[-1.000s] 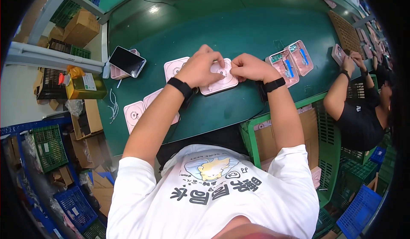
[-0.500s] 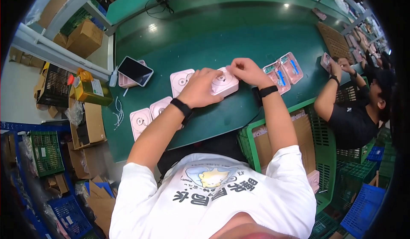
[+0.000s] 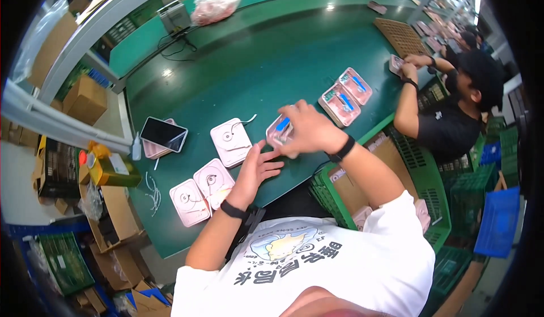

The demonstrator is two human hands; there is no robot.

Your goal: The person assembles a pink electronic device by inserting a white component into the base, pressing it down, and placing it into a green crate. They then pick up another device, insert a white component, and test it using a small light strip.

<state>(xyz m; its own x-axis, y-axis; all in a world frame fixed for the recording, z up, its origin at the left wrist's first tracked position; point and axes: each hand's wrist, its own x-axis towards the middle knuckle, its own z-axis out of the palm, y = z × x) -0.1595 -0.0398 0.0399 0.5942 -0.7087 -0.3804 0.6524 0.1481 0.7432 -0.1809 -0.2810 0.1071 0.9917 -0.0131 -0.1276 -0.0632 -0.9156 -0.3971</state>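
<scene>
My right hand (image 3: 314, 127) grips a small pink plastic case (image 3: 276, 139) above the table, its hollow side with a blue strip facing up. Beside the case's near side is my left hand (image 3: 254, 175), fingers spread and holding nothing; whether a fingertip touches the case I cannot tell. A pink case with a round hub and a thin cable (image 3: 229, 141) lies left of it. Two similar cases, one (image 3: 214, 182) and another (image 3: 190, 202), sit side by side nearer me. Past my right hand rest two hollow pink cases with blue strips, one (image 3: 356, 84) behind the other (image 3: 340, 106).
A phone (image 3: 164, 134) lies on a pink case at the left, near a small bottle (image 3: 136, 147) and a yellow-green can (image 3: 113, 169). A green crate (image 3: 323, 195) stands against the table's right front. A co-worker (image 3: 453, 107) handles a pink piece farther right.
The case by my right hand showed its round hub; now a hollow side with a blue strip shows. My left hand has come off the case and opened. The view has shifted.
</scene>
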